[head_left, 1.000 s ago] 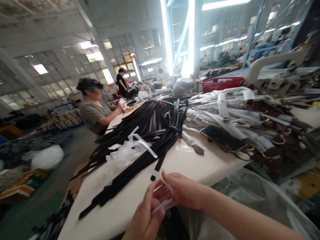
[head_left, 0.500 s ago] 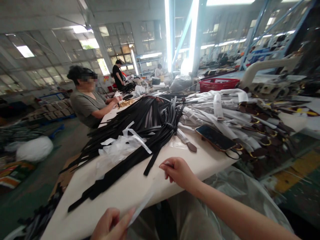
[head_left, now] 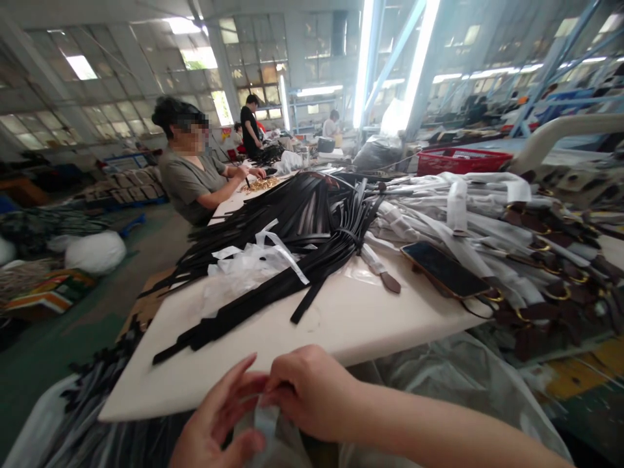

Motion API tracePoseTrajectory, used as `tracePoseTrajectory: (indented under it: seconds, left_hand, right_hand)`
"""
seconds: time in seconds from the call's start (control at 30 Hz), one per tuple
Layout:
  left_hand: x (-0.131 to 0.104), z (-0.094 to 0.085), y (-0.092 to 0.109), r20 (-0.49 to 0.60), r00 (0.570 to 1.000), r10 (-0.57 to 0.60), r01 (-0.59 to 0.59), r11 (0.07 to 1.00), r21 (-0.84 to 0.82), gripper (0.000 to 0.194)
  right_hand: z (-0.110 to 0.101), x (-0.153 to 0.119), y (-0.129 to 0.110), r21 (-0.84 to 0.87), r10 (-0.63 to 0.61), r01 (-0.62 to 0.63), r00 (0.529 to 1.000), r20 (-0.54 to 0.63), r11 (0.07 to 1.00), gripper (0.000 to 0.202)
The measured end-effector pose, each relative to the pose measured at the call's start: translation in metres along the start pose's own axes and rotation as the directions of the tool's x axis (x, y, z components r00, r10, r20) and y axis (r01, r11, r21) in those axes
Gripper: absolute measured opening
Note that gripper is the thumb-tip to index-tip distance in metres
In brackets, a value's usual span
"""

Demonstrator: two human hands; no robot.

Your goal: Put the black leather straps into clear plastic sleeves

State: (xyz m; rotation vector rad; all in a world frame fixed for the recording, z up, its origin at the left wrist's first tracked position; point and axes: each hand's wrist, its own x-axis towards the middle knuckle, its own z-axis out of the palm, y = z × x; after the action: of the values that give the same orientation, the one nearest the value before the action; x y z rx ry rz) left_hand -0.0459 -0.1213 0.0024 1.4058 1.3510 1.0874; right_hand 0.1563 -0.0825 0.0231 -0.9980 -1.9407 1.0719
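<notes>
Here, clear strip (head_left: 266, 422) near-upright, both hands pinching

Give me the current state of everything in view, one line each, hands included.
Left hand: at the table's near edge, fingers on a clear plastic strip.
Right hand: closed, pinching the same strip.
Black straps: loose heap fanned across the table.
Wrapped straps: stacked at right, in pale sleeves.
Phone: lying flat, screen dark.
Red basket: upright behind the stack.
Co-worker: seated, hands on the table.
</notes>
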Motion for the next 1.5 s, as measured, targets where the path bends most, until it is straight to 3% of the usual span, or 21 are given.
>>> tracePoseTrajectory:
  seconds: [0.1, 0.23, 0.27, 0.33, 0.43, 0.5, 0.6, 0.77, 0.93, 1.03, 1.2, 1.37, 1.5]
  left_hand:
    - [0.013, 0.025, 0.016, 0.055, 0.997, -0.054, 0.061, 0.988, -0.141, 0.057]
    - [0.021, 0.021, 0.011, 0.117, 0.993, -0.028, 0.044, 0.989, -0.143, 0.033]
    - [0.021, 0.015, 0.007, 0.076, 0.997, -0.016, 0.026, 0.991, -0.129, 0.029]
    - [0.02, -0.001, -0.002, -0.091, 0.996, 0.006, -0.016, 0.994, -0.105, 0.019]
    - [0.021, -0.027, -0.014, -0.359, 0.933, -0.024, -0.007, 0.996, -0.084, 0.024]
    - [0.024, -0.042, -0.017, -0.447, 0.893, -0.049, 0.015, 0.997, -0.079, 0.031]
    - [0.031, -0.059, -0.017, -0.478, 0.878, -0.023, 0.004, 0.999, -0.041, 0.033]
    - [0.038, -0.064, -0.013, -0.505, 0.863, 0.005, -0.01, 1.0, -0.008, 0.031]
    - [0.038, -0.053, -0.013, -0.457, 0.889, 0.035, -0.02, 0.999, 0.037, 0.033]
    - [0.04, -0.044, -0.012, -0.407, 0.91, 0.072, -0.034, 0.995, 0.098, 0.031]
    - [0.051, -0.032, -0.013, -0.305, 0.943, 0.134, -0.075, 0.977, 0.199, 0.021]
    - [0.052, -0.026, -0.012, -0.294, 0.949, 0.117, -0.043, 0.968, 0.246, 0.02]
    - [0.047, -0.024, -0.006, -0.3, 0.947, 0.118, -0.026, 0.956, 0.293, 0.02]
  right_hand:
    - [0.006, -0.002, -0.008, -0.122, -0.065, 0.053, 0.994, -0.092, 0.991, 0.015]
    - [0.005, 0.008, -0.011, -0.047, -0.039, 0.038, 0.999, -0.028, 0.998, 0.031]
    - [0.004, 0.015, -0.011, -0.075, -0.058, 0.058, 0.998, -0.003, 0.995, 0.033]
    - [0.002, 0.039, -0.009, -0.298, -0.132, 0.13, 0.991, 0.013, 0.946, 0.031]
    - [0.002, 0.087, 0.002, -0.639, -0.239, 0.24, 0.967, 0.089, 0.731, 0.025]
    - [0.005, 0.114, 0.014, -0.688, -0.265, 0.324, 0.944, 0.195, 0.649, 0.019]
    - [0.012, 0.133, 0.03, -0.695, -0.29, 0.393, 0.919, 0.267, 0.603, 0.013]
    - [0.007, 0.12, 0.038, -0.68, -0.365, 0.428, 0.898, 0.245, 0.595, 0.014]
    - [-0.027, 0.081, 0.02, -0.648, -0.388, 0.383, 0.91, 0.145, 0.658, 0.015]
    - [-0.042, 0.065, 0.016, -0.684, -0.37, 0.363, 0.918, 0.145, 0.632, 0.017]
    - [-0.036, 0.089, 0.042, -0.783, -0.323, 0.324, 0.932, 0.166, 0.531, 0.035]
    - [-0.027, 0.115, 0.068, -0.744, -0.394, 0.346, 0.911, 0.121, 0.572, 0.025]
    - [-0.025, 0.1, 0.062, -0.695, -0.476, 0.367, 0.878, 0.039, 0.619, 0.026]
